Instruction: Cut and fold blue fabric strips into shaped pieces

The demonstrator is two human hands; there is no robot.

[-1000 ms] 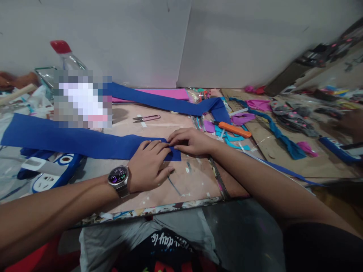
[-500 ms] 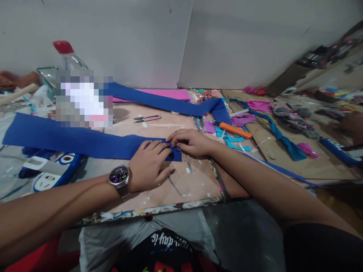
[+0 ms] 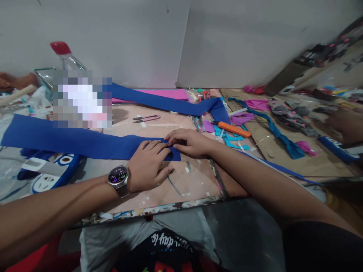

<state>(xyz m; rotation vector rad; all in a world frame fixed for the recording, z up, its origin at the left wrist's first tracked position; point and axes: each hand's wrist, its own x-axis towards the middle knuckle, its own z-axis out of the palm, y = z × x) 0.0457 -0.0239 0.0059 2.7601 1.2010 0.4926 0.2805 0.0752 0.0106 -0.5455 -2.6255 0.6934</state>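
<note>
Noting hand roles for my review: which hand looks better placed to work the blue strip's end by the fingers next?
Probably the right hand: its bent fingers are already at that end, while the left hand lies across the blue strip, seemingly steadying it.

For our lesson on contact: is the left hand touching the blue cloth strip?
Touching. The head view shows the left hand laid over the blue cloth strip, its fingers flat on the fabric.
</note>
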